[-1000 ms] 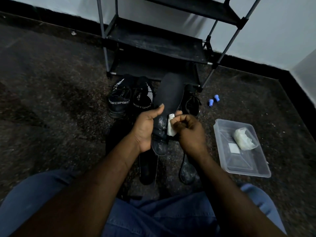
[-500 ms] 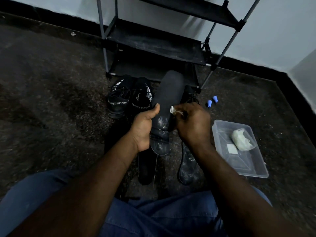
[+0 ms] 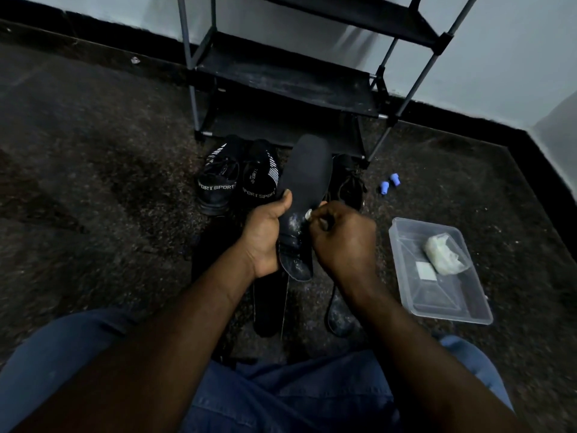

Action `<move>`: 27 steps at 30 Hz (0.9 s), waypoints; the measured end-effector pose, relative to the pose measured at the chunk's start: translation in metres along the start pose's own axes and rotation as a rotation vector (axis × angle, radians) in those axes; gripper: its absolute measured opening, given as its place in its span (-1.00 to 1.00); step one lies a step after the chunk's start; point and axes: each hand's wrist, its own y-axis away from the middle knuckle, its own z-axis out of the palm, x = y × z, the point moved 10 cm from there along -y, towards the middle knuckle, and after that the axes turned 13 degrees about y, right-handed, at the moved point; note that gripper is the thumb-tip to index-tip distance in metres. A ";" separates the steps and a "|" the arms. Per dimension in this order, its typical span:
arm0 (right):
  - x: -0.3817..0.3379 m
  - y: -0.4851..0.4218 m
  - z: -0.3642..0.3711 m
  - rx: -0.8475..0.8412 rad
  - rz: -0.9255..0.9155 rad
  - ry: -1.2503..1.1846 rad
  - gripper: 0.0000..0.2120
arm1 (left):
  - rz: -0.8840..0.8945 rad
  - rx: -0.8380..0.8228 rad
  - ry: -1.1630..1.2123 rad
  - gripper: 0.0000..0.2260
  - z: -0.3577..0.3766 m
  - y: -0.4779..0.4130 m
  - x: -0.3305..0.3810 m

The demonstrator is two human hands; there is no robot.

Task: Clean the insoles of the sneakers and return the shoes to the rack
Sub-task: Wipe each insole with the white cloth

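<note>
Insoles come first, just past the blue trousers: a floor insole lies at seven o'clock below the hands, and the other floor insole at five, partly under the right forearm. Above them a held insole stands on end, toe pointing to twelve o'clock and heel down between the two wrists (pale specks dust its lower half). The left hand grips it from nine o'clock, fingers wrapped behind and thumb hooked over its near edge. The right hand sits at three o'clock of it, fingers curled tight round a small white wipe that touches the insole's face.

Out at three o'clock from the hands, a clear plastic tub holds a crumpled white wad and a small white square. Beyond the hands at eleven o'clock stands a pair of black sneakers lettered SPORT; a darker shoe sits at one o'clock, close behind the held insole, with two little blue caps on the floor beside it. Farthest back, the black shoe rack stands against the pale wall.
</note>
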 end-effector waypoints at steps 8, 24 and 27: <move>-0.001 0.005 0.010 -0.042 0.006 -0.019 -0.93 | 0.025 0.023 -0.003 -0.47 -0.003 -0.005 0.003; -0.004 0.012 0.014 -0.030 -0.008 -0.002 -0.93 | 0.010 -0.007 -0.021 -0.48 -0.008 -0.012 -0.002; -0.005 0.018 0.014 -0.031 -0.030 0.004 -0.93 | -0.035 -0.013 -0.022 -0.46 -0.012 -0.015 -0.009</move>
